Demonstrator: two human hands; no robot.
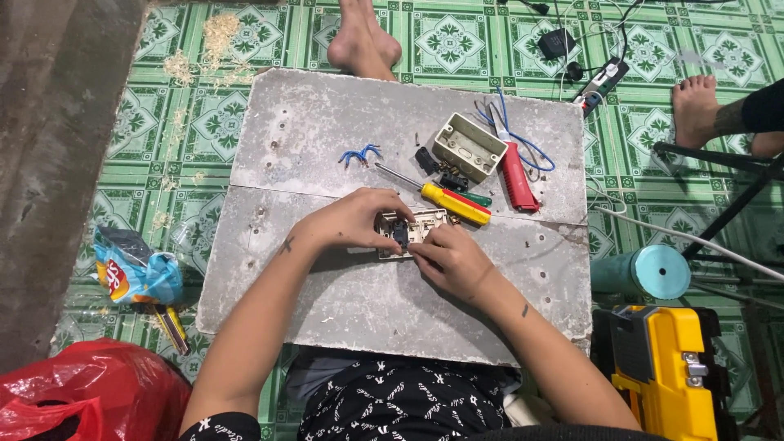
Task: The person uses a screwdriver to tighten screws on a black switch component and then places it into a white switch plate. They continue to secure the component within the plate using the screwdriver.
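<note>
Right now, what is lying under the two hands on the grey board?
A beige switch plate with a small black part in it, under the left hand and right hand. Its left end and lower edge are covered.

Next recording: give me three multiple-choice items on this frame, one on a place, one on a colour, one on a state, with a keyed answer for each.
1. Where does the pale box lie?
A. on the slab, beyond the hands
B. on the tiles
C. in the red bag

2. The handle of the screwdriver nearest the hands is:
A. blue
B. yellow
C. black

3. The switch plate is:
A. untouched
B. lifted high
C. on the slab, held by both hands

Answers: 1 A, it sits on the far half. 2 B, yellow grip. 3 C, left hand and right hand grip it.
</note>
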